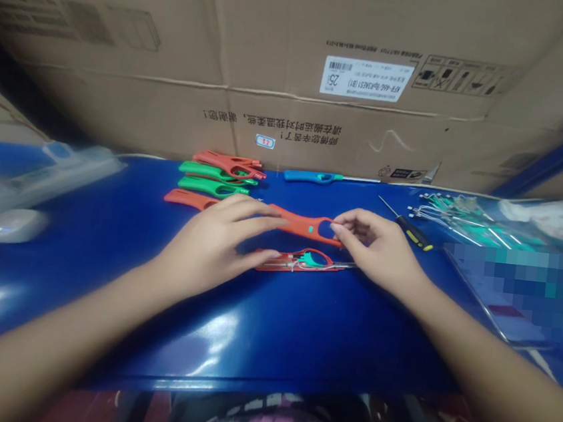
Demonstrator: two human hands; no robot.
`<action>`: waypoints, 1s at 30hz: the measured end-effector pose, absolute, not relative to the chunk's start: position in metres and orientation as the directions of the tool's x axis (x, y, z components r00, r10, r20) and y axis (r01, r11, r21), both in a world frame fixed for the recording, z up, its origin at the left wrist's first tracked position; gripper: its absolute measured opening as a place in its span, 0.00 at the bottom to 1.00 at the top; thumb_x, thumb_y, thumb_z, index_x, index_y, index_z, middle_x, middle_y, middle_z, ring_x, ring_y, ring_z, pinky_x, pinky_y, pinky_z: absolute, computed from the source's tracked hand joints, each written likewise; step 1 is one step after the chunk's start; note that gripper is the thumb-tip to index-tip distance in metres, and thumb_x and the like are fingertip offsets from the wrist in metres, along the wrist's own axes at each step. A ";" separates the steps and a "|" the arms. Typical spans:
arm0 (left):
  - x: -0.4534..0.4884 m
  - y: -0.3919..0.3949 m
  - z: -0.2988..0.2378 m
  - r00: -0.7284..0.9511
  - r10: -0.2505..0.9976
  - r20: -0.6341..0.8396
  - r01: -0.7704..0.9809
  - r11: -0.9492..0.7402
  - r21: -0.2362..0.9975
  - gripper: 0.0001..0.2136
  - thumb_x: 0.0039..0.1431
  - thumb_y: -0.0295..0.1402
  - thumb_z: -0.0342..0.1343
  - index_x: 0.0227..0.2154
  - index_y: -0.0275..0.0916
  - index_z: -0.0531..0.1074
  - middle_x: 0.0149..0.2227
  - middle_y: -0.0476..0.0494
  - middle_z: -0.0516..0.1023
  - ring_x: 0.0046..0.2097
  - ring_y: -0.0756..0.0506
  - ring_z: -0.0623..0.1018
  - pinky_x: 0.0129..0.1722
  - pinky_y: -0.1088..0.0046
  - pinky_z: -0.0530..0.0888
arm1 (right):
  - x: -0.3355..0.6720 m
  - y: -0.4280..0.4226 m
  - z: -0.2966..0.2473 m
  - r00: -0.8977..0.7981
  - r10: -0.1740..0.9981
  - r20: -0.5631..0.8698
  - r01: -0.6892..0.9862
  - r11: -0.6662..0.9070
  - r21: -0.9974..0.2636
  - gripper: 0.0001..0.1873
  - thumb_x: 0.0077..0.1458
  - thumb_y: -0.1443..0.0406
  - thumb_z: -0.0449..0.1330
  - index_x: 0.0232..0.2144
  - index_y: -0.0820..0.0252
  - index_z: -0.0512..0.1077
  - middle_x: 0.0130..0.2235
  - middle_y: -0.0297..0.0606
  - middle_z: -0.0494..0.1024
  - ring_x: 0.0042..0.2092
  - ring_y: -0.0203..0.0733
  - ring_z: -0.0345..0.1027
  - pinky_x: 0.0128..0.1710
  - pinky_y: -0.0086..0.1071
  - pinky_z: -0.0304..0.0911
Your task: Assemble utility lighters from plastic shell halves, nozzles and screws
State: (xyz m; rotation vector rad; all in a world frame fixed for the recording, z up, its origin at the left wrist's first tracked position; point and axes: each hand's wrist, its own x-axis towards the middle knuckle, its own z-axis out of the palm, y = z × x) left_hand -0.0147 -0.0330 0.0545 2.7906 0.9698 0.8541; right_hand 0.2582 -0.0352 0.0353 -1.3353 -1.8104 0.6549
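Forearms (40, 347): nearest to camera, extending from both lower corners toward the middle of the blue worktop (299, 334).
Right hand (385, 252): thumb and index finger pinching the ring end of the orange shell half (300, 224).
Left hand (211, 237): thumb and fingers spread; fingertips over the left part of the orange shell half, thumb tip at the left end of the filled orange half (286, 264); firmness of contact impossible to tell.
Orange shell half, position: between both hands, just beyond the filled orange half as seen from the body; clearance above the worktop not discernible.
Long axes: both running left to right, nearly parallel, converging slightly toward the right hand.
Direction from right-hand pinch: orange shell half extending leftward; filled orange half just nearer the body.
Nearer hand, filled orange half: left at the handle end, right beside the metal rod (343, 266).
Filled orange half, contents: teal trigger (312, 260) and white wire.
Left rear: orange and green handles (218, 187), side by side.
Right rear: screwdriver (412, 233), near wired teal parts (462, 216).
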 end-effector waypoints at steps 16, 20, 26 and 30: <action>-0.013 -0.033 0.045 0.701 0.580 0.414 0.545 -0.811 0.213 0.16 0.66 0.37 0.56 0.52 0.35 0.76 0.43 0.39 0.81 0.41 0.43 0.80 0.42 0.65 0.77 | 0.260 -0.040 0.037 -0.583 0.777 0.239 0.562 0.598 -0.572 0.20 0.58 0.55 0.64 0.50 0.56 0.73 0.45 0.41 0.77 0.44 0.43 0.70 0.46 0.36 0.65; -0.012 -0.034 0.044 0.727 0.603 0.330 0.549 -0.798 0.248 0.17 0.64 0.39 0.58 0.53 0.36 0.75 0.43 0.39 0.80 0.41 0.43 0.79 0.41 0.67 0.76 | 0.261 -0.039 0.035 -0.605 0.757 0.248 0.546 0.621 -0.563 0.17 0.60 0.58 0.63 0.50 0.57 0.72 0.46 0.42 0.74 0.47 0.43 0.69 0.48 0.36 0.65; -0.011 -0.034 0.044 0.755 0.627 0.191 0.580 -0.775 0.252 0.11 0.61 0.34 0.60 0.45 0.38 0.77 0.42 0.41 0.78 0.42 0.43 0.77 0.40 0.68 0.74 | 0.261 -0.038 0.030 -0.639 0.737 0.222 0.550 0.639 -0.538 0.16 0.58 0.61 0.64 0.49 0.54 0.73 0.48 0.42 0.72 0.51 0.46 0.67 0.54 0.42 0.63; -0.010 -0.034 0.045 0.751 0.646 0.136 0.602 -0.755 0.260 0.11 0.61 0.34 0.60 0.45 0.38 0.77 0.43 0.41 0.77 0.42 0.43 0.76 0.41 0.67 0.73 | 0.260 -0.037 0.026 -0.647 0.736 0.199 0.570 0.640 -0.516 0.16 0.59 0.60 0.63 0.49 0.55 0.73 0.48 0.43 0.73 0.51 0.46 0.67 0.55 0.44 0.62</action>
